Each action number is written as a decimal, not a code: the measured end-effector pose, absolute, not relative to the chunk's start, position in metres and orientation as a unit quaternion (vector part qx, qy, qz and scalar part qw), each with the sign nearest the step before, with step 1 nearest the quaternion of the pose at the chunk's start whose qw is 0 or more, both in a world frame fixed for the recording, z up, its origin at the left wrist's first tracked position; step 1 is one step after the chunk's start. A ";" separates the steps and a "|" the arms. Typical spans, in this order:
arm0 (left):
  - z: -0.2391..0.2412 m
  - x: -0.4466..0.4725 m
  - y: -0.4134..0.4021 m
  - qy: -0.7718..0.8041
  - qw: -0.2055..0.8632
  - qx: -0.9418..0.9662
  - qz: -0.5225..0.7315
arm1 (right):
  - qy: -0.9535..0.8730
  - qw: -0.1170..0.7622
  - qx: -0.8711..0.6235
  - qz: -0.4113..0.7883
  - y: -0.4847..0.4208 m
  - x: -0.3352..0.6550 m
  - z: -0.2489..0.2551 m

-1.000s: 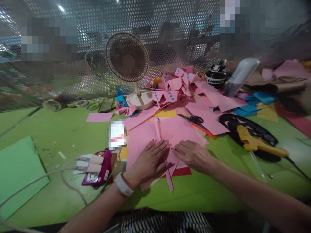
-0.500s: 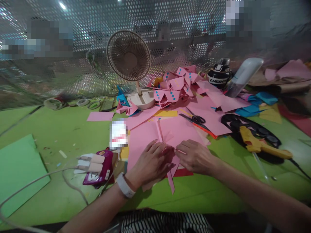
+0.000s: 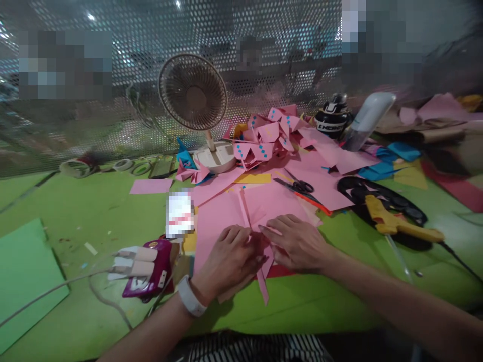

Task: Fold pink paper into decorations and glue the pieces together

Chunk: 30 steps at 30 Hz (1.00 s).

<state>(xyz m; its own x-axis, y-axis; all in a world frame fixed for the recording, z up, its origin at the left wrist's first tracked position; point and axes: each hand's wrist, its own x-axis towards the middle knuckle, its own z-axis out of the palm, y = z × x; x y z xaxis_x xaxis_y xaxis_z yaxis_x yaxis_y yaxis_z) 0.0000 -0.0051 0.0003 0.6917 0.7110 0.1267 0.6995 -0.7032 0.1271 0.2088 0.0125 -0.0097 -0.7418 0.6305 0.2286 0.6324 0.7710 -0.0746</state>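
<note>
My left hand [image 3: 234, 254] is curled over a small folded pink paper [image 3: 267, 261] at the front of the table, its fingers closed on the near part. The fold between my hands is partly hidden by the fingers. From the right, my right hand [image 3: 298, 244] rests against the same paper with its fingers stretched out and the index finger reaching toward the left fingertips. A narrow pink strip [image 3: 244, 207] lies just beyond my hands on a large pink sheet [image 3: 211, 221]. Another pink strip end [image 3: 262, 287] sticks out toward me.
Behind stand a fan [image 3: 194, 93], a heap of folded pink pieces [image 3: 266, 133] and a black jar [image 3: 332, 120]. Scissors [image 3: 302, 186] lie beyond my right hand. A yellow glue gun [image 3: 396, 221] rests on a black tray [image 3: 411, 203]. Left are a purple device [image 3: 160, 269] with plugs and a green sheet [image 3: 28, 281].
The view has shifted slightly, so the table things appear a little further left. My right fingers have gone from pinching at the fold to stretched out over it; my left hand stays on the paper.
</note>
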 end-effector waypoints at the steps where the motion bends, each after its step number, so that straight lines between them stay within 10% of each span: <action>1: 0.000 0.000 -0.006 0.388 0.036 0.917 0.090 | -0.934 0.116 -0.337 0.000 0.012 0.208 -0.009; 30: -0.007 0.000 -0.005 0.445 0.006 0.886 0.131 | -0.935 0.158 -0.316 -0.034 0.018 0.208 -0.019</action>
